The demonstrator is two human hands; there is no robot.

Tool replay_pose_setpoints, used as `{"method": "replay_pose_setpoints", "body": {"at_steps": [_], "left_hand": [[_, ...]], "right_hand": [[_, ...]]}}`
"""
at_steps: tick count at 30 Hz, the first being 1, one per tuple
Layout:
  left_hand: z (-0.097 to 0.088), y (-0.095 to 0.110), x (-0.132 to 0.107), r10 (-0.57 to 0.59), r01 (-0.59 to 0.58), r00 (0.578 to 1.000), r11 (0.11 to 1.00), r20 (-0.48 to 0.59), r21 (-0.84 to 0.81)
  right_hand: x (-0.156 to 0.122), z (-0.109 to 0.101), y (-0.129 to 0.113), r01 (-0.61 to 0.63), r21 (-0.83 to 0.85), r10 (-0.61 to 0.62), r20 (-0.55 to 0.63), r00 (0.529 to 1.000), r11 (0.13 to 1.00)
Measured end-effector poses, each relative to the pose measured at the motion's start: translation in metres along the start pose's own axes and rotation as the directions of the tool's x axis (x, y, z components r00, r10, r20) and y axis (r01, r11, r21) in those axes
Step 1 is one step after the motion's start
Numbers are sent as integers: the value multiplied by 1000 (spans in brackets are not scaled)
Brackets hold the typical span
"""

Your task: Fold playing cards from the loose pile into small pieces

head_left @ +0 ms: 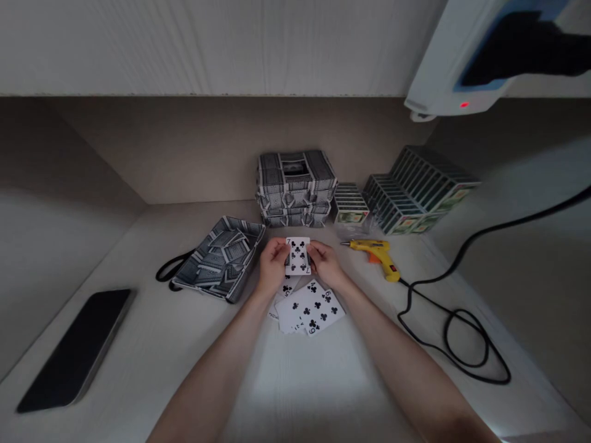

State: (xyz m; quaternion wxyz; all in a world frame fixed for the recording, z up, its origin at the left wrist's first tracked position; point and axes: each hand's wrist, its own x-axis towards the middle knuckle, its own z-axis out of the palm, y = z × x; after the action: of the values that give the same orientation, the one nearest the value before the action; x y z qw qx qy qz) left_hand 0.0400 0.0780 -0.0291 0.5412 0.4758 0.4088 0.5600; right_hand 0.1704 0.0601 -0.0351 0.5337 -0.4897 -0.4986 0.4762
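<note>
the centre card (298,255) is white with black clubs, like the cards (318,311) below. the tray (244,264) and case (270,169) wear a patterned grey, black and white. right of centre, the glue gun (369,245) is yellow, its trigger (373,258) orange. phone (76,351), lower left, and cord (480,233), at right: black. upper right, the light (465,104) glows red.

Left hand (274,261), right hand (325,262) bare; both forearms (215,363) uncovered, tapering.

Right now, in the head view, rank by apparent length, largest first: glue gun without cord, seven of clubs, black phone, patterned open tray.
1. black phone
2. patterned open tray
3. glue gun
4. seven of clubs
The phone looks nearer than the tray, which may inflate it.
</note>
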Motion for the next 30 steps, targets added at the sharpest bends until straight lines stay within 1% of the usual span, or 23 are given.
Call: {"method": "replay_pose_setpoints", "body": {"at_steps": [3, 7, 13, 22, 30], "left_hand": [[0, 0, 0, 1, -1, 1000, 1000, 12, 21], [1, 1, 0, 7, -7, 1000, 999, -3, 39], [3, 3, 1, -2, 2, 999, 1000, -34, 5], [3, 4, 0, -12, 12, 1000, 1000, -15, -10], [2, 4, -1, -4, 4, 1000, 1000, -9, 20]], "right_hand": [[-1, 2, -1, 33, -49, -34, -30, 999, 998], [-2, 4, -3, 23, 6, -23, -47, 999, 1000], [0, 3, 0, -37, 124, 39, -7, 999, 992], [0, 3, 2, -37, 160, 45, -45, 998, 986], [0, 5, 3, -40, 183, 54, -76, 996, 982]]}}
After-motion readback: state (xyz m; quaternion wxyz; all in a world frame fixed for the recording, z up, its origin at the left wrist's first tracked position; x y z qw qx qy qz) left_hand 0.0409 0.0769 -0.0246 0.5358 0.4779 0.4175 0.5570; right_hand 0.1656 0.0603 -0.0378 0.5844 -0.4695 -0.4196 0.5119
